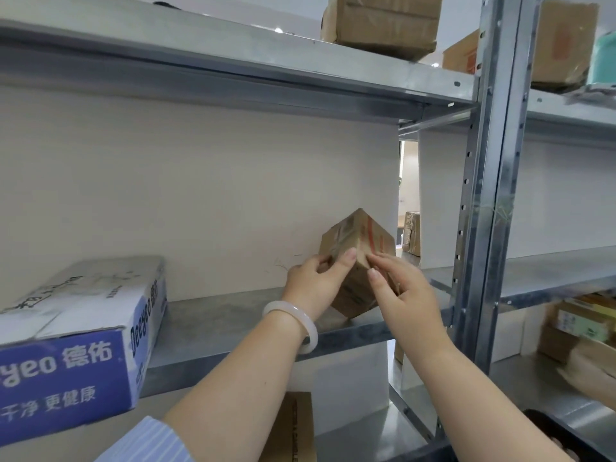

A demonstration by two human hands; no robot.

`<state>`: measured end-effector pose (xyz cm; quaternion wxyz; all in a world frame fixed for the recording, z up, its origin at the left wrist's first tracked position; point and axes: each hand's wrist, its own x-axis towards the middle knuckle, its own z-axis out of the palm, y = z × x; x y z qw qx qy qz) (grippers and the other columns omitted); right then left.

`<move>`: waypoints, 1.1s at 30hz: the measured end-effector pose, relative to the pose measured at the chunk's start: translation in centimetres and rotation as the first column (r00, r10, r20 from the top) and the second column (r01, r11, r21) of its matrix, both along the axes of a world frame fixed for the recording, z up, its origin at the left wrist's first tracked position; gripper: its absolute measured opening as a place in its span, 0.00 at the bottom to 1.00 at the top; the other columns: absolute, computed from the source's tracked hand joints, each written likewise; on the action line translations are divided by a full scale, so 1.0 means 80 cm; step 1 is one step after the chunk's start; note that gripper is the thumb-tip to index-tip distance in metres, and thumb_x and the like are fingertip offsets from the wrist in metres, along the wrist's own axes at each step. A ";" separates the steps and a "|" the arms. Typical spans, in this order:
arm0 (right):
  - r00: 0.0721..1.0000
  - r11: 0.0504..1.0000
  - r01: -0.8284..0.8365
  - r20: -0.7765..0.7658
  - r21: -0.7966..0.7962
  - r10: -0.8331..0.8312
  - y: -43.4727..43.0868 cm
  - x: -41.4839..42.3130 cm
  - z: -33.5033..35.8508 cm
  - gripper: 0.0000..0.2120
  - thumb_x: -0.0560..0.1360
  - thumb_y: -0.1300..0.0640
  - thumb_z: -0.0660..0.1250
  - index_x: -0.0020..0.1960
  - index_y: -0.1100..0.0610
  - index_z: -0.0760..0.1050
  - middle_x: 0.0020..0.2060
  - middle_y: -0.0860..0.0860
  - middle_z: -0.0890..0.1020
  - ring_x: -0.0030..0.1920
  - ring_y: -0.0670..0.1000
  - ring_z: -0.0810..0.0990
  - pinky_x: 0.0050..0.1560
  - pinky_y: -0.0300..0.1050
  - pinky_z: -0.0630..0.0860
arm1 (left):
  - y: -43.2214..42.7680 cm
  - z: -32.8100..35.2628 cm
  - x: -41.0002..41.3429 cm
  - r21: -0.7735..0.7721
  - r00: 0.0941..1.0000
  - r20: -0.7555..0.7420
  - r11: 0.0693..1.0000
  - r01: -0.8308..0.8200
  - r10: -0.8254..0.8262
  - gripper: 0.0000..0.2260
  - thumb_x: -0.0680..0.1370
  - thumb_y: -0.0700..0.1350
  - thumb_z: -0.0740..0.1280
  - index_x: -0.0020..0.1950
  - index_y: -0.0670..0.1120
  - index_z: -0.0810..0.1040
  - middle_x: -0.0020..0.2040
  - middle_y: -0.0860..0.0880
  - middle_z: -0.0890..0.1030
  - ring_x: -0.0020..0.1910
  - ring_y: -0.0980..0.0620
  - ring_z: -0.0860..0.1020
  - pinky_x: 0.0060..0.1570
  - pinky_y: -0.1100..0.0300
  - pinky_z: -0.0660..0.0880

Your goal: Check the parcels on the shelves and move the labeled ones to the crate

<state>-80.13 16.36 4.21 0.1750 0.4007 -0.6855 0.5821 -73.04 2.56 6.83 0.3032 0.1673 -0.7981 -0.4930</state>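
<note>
A small brown cardboard parcel (pixel 360 248) wrapped in clear tape is tilted up on one corner above the metal shelf (pixel 233 315). My left hand (pixel 313 281), with a pale bangle on its wrist, grips the parcel's left side, thumb on its front edge. The right side is held by my right hand (pixel 403 295), fingers curled round it. The faces turned toward me show red print and tape, and no shipping label is visible on them. At the bottom right, the dark edge of a crate (pixel 553 431) shows.
A blue and white carton (pixel 76 345) lies at the left of the same shelf. More brown boxes (pixel 383 21) sit on the shelf above and on the right-hand rack (pixel 563 45). A steel upright (pixel 490 195) stands just right of my hands. Another person's hand (pixel 590 378) reaches in at the lower right.
</note>
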 end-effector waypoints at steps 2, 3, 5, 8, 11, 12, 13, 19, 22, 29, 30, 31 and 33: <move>1.000 0.999 -0.002 -0.031 0.043 0.003 -0.002 0.006 -0.004 0.13 0.79 0.52 0.64 0.63 0.43 0.76 0.61 0.38 0.75 0.62 0.38 0.71 0.61 0.39 0.72 | 0.001 0.002 0.005 0.044 1.000 0.009 0.999 -0.013 0.012 0.34 0.70 0.70 0.67 0.69 0.50 0.72 0.63 0.51 0.76 0.61 0.49 0.76 0.59 0.56 0.72; 0.999 0.999 -0.014 -0.030 0.048 0.016 -0.002 0.010 -0.005 0.14 0.79 0.52 0.64 0.63 0.43 0.76 0.62 0.38 0.75 0.63 0.39 0.70 0.62 0.39 0.73 | 0.000 0.000 0.006 0.086 1.000 -0.010 0.996 -0.020 0.021 0.35 0.69 0.69 0.68 0.69 0.51 0.72 0.63 0.51 0.76 0.61 0.49 0.76 0.61 0.54 0.73; 0.999 0.998 -0.052 0.011 -0.023 0.052 -0.001 0.016 -0.007 0.16 0.79 0.51 0.64 0.65 0.41 0.73 0.61 0.36 0.73 0.63 0.37 0.70 0.59 0.37 0.74 | 0.000 -0.006 0.013 0.221 0.996 -0.085 0.975 -0.003 0.023 0.34 0.66 0.67 0.70 0.67 0.53 0.74 0.62 0.51 0.79 0.58 0.51 0.78 0.62 0.50 0.75; 0.974 0.980 0.018 0.223 -0.200 0.028 0.001 0.020 -0.004 0.20 0.80 0.49 0.63 0.69 0.38 0.64 0.67 0.41 0.69 0.66 0.37 0.67 0.55 0.33 0.72 | -0.006 -0.015 0.020 0.348 0.983 -0.182 0.934 0.082 -0.018 0.32 0.64 0.66 0.71 0.66 0.56 0.76 0.59 0.52 0.81 0.57 0.52 0.80 0.61 0.50 0.76; 0.894 0.978 -0.099 0.416 -0.185 0.169 0.001 0.024 -0.006 0.22 0.80 0.46 0.60 0.73 0.44 0.63 0.67 0.44 0.71 0.70 0.49 0.67 0.66 0.47 0.69 | 0.001 -0.018 0.029 0.335 0.968 -0.212 0.920 0.202 -0.135 0.16 0.78 0.58 0.64 0.63 0.55 0.79 0.55 0.52 0.84 0.54 0.55 0.82 0.50 0.59 0.77; 0.883 0.973 -0.147 0.419 -0.180 0.211 0.000 0.027 -0.006 0.20 0.81 0.46 0.59 0.72 0.44 0.64 0.62 0.42 0.74 0.69 0.49 0.69 0.65 0.45 0.71 | 0.004 -0.018 0.032 0.348 0.964 -0.222 0.911 0.221 -0.149 0.13 0.80 0.56 0.62 0.61 0.55 0.80 0.53 0.53 0.85 0.51 0.56 0.83 0.47 0.61 0.77; 0.884 0.967 -0.182 0.401 -0.178 0.240 0.000 0.032 -0.006 0.19 0.81 0.47 0.58 0.72 0.44 0.66 0.58 0.39 0.75 0.65 0.46 0.71 0.59 0.39 0.73 | 0.006 -0.018 0.034 0.355 0.962 -0.230 0.908 0.224 -0.148 0.12 0.81 0.55 0.61 0.58 0.56 0.81 0.50 0.55 0.85 0.49 0.60 0.83 0.46 0.63 0.75; 0.953 0.979 -0.182 0.228 -0.090 0.198 -0.001 0.055 -0.007 0.26 0.78 0.43 0.58 0.75 0.44 0.61 0.68 0.44 0.68 0.62 0.38 0.70 0.43 0.21 0.71 | -0.001 -0.023 0.053 0.235 0.962 -0.274 0.969 0.071 -0.005 0.16 0.81 0.43 0.65 0.67 0.57 0.75 0.58 0.54 0.82 0.58 0.56 0.80 0.60 0.57 0.76; 0.981 0.989 -0.143 0.126 -0.039 0.147 -0.005 0.074 -0.017 0.29 0.74 0.37 0.56 0.75 0.39 0.60 0.72 0.39 0.62 0.70 0.36 0.61 0.57 0.27 0.67 | 0.004 -0.020 0.065 0.090 0.955 -0.295 0.995 0.037 -0.009 0.27 0.75 0.53 0.72 0.73 0.55 0.69 0.63 0.54 0.78 0.62 0.56 0.77 0.65 0.54 0.74; 0.984 0.979 -0.170 0.030 -0.109 0.174 -0.004 0.105 -0.003 0.21 0.78 0.43 0.58 0.70 0.38 0.67 0.71 0.35 0.64 0.70 0.33 0.61 0.67 0.42 0.71 | 0.004 -0.017 0.090 0.226 0.933 -0.356 0.965 0.132 -0.044 0.44 0.58 0.61 0.79 0.71 0.60 0.67 0.65 0.54 0.77 0.63 0.54 0.77 0.65 0.52 0.74; 0.986 0.975 -0.161 0.027 -0.153 0.167 -0.002 0.104 0.003 0.19 0.79 0.47 0.60 0.70 0.39 0.68 0.70 0.35 0.64 0.67 0.29 0.61 0.64 0.37 0.73 | 0.000 -0.016 0.093 0.261 0.924 -0.381 0.953 0.152 -0.043 0.43 0.58 0.60 0.80 0.71 0.60 0.68 0.63 0.52 0.79 0.62 0.53 0.78 0.65 0.50 0.74; 0.989 0.974 -0.139 0.031 -0.179 0.147 -0.001 0.103 0.009 0.20 0.80 0.50 0.61 0.70 0.38 0.67 0.70 0.36 0.63 0.65 0.26 0.61 0.60 0.30 0.72 | -0.003 -0.015 0.098 0.276 0.916 -0.398 0.946 0.173 -0.051 0.43 0.57 0.61 0.80 0.70 0.61 0.69 0.62 0.52 0.80 0.62 0.52 0.79 0.65 0.49 0.74; 0.985 0.969 -0.151 0.057 -0.197 0.165 -0.002 0.105 0.022 0.22 0.80 0.51 0.62 0.71 0.35 0.63 0.70 0.38 0.64 0.67 0.31 0.62 0.56 0.29 0.73 | -0.003 -0.009 0.111 0.266 0.904 -0.422 0.943 0.198 -0.071 0.42 0.58 0.61 0.81 0.69 0.62 0.70 0.62 0.52 0.81 0.62 0.51 0.79 0.66 0.48 0.73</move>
